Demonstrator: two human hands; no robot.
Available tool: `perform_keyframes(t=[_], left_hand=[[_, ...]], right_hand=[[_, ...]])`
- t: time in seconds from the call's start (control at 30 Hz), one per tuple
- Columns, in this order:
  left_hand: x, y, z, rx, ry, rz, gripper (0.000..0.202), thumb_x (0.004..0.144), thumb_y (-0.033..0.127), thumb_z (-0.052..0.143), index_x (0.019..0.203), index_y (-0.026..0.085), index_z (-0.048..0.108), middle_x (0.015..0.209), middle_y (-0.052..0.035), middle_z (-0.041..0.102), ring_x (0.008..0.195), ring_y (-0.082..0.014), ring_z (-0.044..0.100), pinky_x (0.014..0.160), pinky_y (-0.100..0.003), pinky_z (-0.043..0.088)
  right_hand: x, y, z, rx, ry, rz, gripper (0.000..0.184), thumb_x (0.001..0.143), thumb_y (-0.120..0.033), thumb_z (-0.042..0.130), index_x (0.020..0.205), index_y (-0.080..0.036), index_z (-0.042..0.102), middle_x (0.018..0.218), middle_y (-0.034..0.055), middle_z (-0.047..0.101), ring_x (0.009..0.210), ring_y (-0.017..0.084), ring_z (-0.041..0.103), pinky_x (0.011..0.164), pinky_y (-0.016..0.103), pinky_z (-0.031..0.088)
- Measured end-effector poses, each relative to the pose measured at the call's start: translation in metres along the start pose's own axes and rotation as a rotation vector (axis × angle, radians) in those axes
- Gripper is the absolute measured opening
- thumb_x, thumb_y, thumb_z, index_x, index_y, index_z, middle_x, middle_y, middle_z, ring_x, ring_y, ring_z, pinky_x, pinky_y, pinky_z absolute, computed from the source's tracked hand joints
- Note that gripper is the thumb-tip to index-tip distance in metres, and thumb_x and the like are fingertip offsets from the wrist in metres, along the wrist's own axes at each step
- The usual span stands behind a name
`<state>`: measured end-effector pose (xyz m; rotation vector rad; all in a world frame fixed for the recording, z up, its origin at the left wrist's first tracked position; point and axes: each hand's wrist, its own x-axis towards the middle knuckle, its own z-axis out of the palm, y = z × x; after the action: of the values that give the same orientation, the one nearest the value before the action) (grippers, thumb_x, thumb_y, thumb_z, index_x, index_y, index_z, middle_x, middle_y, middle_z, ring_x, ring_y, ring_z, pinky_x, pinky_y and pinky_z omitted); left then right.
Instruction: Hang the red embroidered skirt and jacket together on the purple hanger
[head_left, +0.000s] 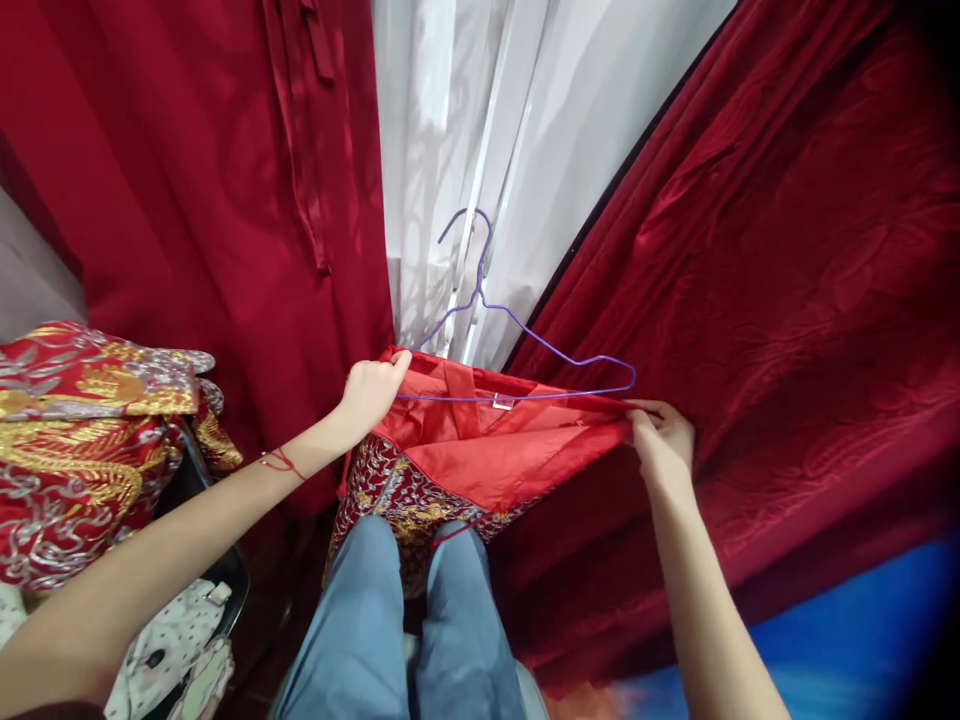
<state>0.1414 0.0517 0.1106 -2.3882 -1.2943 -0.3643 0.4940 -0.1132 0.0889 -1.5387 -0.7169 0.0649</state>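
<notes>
Stretched between my hands is a red embroidered skirt [517,460], its bright lining facing up and its gold-and-silver patterned cloth hanging over my knees. My left hand [375,390] pinches the waist edge at its left end, close to one end of a purple wire hanger [551,350]. At the other end my right hand [664,435] grips the skirt's edge between thumb and fingers. The hanger lies across the waist opening, hook up; its left end is hidden near my left hand. A small white tag [502,402] shows inside the waist.
On the left, a folded red-and-gold embroidered garment [82,440] rests on a dark chair [236,570], with a white dotted cloth bag [169,640] below. Red drapes [187,200] hang left, a patterned red curtain [810,250] hangs right, and white curtain [585,110] is between them.
</notes>
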Motion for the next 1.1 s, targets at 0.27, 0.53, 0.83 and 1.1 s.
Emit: perform_keyframes(t=[0.27,0.53,0.83,1.1], left_hand=[[-0.005,-0.003,0.0,-0.01,0.016,0.011,0.038,0.097,0.014,0.027,0.121,0.009,0.056,0.081,-0.0188,0.072,0.077,-0.0297,0.072,0.061,-0.032,0.04],[-0.014,0.005,-0.007,-0.03,-0.007,-0.007,0.036,0.095,0.01,0.029,0.12,0.008,0.055,0.082,-0.017,0.072,0.078,-0.0277,0.072,0.06,-0.03,0.042],[-0.008,-0.013,-0.011,-0.129,0.008,-0.09,0.033,0.098,0.021,0.032,0.117,0.012,0.058,0.085,-0.0173,0.072,0.083,-0.0319,0.072,0.066,-0.033,0.046],[-0.018,-0.067,0.007,-1.022,0.328,-0.111,0.02,0.092,0.036,0.051,0.102,0.019,0.056,0.08,-0.0011,0.067,0.066,-0.0129,0.062,0.064,-0.021,0.043]], right_hand=[[0.032,-0.053,0.013,-0.399,0.094,-0.24,0.002,0.067,-0.021,0.055,0.068,-0.022,0.056,0.057,0.0041,0.057,0.053,0.02,0.054,0.058,0.036,0.048],[0.019,-0.071,0.053,-0.621,0.23,-0.549,0.019,0.081,-0.019,0.049,0.094,-0.014,0.061,0.071,0.013,0.06,0.071,0.028,0.06,0.076,0.046,0.047],[-0.016,-0.103,0.086,-0.193,-0.117,-0.508,0.019,0.079,-0.017,0.047,0.094,-0.02,0.059,0.064,-0.0001,0.054,0.049,0.013,0.041,0.052,0.026,0.033],[-0.007,-0.073,0.068,-0.323,-0.447,-0.67,0.032,0.087,-0.019,0.039,0.101,-0.02,0.068,0.076,0.0009,0.065,0.056,0.014,0.051,0.06,0.026,0.042]])
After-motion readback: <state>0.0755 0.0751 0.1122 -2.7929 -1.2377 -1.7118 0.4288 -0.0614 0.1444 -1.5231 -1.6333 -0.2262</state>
